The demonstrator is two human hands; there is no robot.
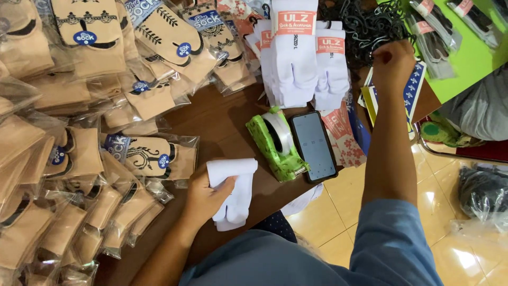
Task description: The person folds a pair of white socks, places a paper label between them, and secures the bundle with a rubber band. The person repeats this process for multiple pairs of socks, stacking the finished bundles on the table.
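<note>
Holding a folded white sock [233,193] against the brown surface [222,119], the left hand [203,198] has its grip closed on it, just left of the green tape dispenser [276,144]. Beyond the dispenser, the right hand [392,64] is curled at a heap of black hooks [365,24]; what its grip holds cannot be told.

This looks like a small sock-packing workroom or shop. A brown counter [222,124] is heaped with tan socks sealed in clear bags [63,159], beside a stack of white socks with paper labels [296,58], a pile of black plastic hooks [365,26] and a green tape dispenser [275,145]. The floor is pale tile [450,212].
</note>
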